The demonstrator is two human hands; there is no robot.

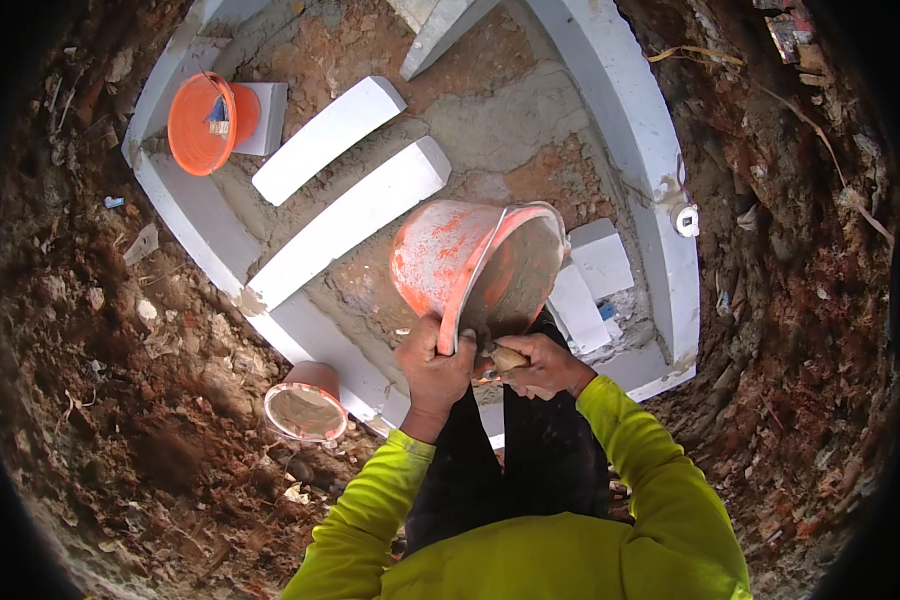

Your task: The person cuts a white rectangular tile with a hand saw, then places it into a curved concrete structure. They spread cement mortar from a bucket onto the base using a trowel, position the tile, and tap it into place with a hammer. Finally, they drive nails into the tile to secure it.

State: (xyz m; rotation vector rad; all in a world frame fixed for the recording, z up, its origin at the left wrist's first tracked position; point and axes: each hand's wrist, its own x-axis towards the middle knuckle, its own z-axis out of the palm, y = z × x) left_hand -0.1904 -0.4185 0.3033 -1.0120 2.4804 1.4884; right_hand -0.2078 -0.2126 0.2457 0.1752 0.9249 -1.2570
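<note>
Your left hand (pixel 435 362) grips the rim of the tilted orange bucket (pixel 475 268) over the pit; your right hand (pixel 540 365) clasps the wooden-handled trowel (pixel 503 360). Scrape steadily, keeping the bucket braced.

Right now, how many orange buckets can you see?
3. One tipped bucket is held by the left hand; one small bucket sits on the far white wall; one dirty bucket rests on the soil nearby. Others may be hidden.
</note>
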